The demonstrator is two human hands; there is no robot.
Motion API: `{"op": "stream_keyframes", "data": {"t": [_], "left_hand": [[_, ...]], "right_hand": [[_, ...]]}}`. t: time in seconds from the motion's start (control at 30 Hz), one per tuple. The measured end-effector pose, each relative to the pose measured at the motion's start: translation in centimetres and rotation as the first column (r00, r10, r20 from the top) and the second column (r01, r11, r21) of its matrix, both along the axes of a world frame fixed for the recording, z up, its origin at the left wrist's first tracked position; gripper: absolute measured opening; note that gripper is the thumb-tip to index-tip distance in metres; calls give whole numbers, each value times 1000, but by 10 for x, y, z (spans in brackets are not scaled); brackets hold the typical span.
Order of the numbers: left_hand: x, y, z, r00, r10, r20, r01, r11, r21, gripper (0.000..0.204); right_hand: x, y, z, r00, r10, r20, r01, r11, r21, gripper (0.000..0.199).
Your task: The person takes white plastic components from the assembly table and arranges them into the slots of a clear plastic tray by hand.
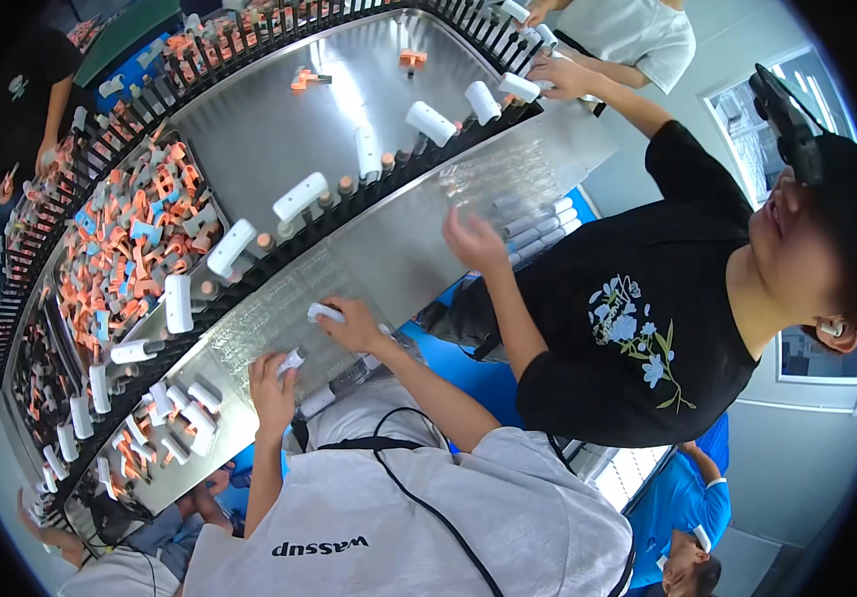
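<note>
Over the metal ledge, my left hand [271, 396] has its fingers closed around a short white cylindrical piece [292, 359]. My right hand [353, 324], a little farther right and forward, grips another white piece [324, 312] between thumb and fingers. Both pieces are partly covered by the fingers. Beneath and beside my hands lies a clear plastic sheet or tray [249, 335], its exact kind hard to make out. Close to my body, white tubes in clear wrap [317, 402] lie at the ledge's near edge.
Ahead runs a curved rail of black upright pegs, some carrying white sleeves [300, 197]. Behind it is a heap of orange and grey parts [130, 249]. White and orange pieces [190, 418] lie at left. A co-worker in black [638, 298] stands close at right, one hand over the ledge.
</note>
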State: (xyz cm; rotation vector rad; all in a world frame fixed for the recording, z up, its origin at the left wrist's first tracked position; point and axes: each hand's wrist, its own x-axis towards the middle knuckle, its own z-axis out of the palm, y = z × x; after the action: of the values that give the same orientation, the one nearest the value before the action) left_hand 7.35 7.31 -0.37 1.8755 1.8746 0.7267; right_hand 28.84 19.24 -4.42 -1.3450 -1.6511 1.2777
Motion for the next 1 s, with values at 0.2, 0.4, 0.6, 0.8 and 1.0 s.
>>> {"op": "stream_keyframes", "data": {"t": [0.2, 0.4, 0.6, 0.8, 1.0], "left_hand": [[-12, 12, -12, 942, 236, 237, -215, 970, -111, 28], [-43, 29, -30, 933, 250, 261, -234, 968, -92, 31], [-52, 24, -48, 849, 332, 410, -334, 940, -70, 29], [-72, 23, -47, 878, 326, 351, -357, 934, 25, 27], [-82, 17, -35, 897, 343, 281, -389, 912, 129, 27]], "right_hand": [[-14, 3, 1, 996, -13, -88, 3, 994, -112, 34], [-21, -1, 8, 997, -22, -74, 15, 996, -87, 32], [-20, -18, 17, 993, -43, -107, 30, 993, -117, 37], [19, -79, 57, 964, -263, -24, 264, 958, 112, 28], [85, -198, -64, 753, -592, 287, 656, 704, -272, 49]]}}
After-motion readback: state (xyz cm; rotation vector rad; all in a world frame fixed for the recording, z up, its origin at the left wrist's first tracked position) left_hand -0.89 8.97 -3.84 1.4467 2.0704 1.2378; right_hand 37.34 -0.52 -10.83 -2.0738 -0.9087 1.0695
